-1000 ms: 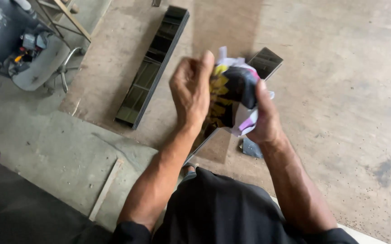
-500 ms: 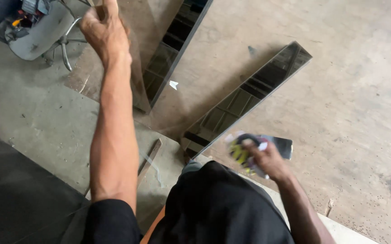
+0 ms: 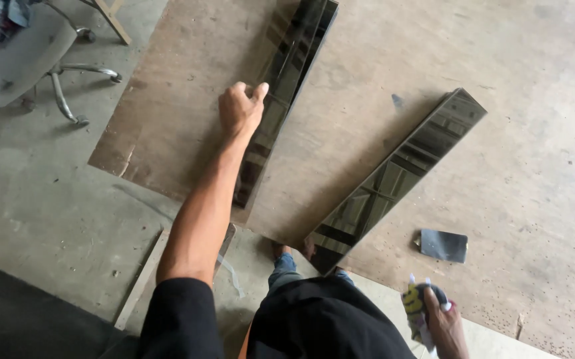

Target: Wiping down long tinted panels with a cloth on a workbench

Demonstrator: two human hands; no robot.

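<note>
Dark glass strip (image 3: 281,86) lies upper centre of the frame on a brown board (image 3: 181,106), running from the top edge down toward you; your left hand (image 3: 241,110) sits at its left edge, fingers curled and thumb up, touching or just beside the edge, can't tell if it grips it. Second dark glass strip (image 3: 400,179) lies diagonal, centre right, well apart from the first, its lower end near your feet at bottom centre. Your right hand (image 3: 443,326), lower right corner, is closed around a bunched multicoloured cloth (image 3: 420,302). Small dark rectangular piece (image 3: 441,244) lies on the floor just above that hand. Office chair (image 3: 34,53) upper left, well clear. Risks, as a judgement: bare fingers on a glass edge could get cut if the strip slides; lifting a long thin strip by one side with one hand could flex and crack it. Near end of the second strip sits close to your feet, so a step forward could kick or chip it. Grit on the concrete floor (image 3: 533,133) could scratch either strip if dragged.
</note>
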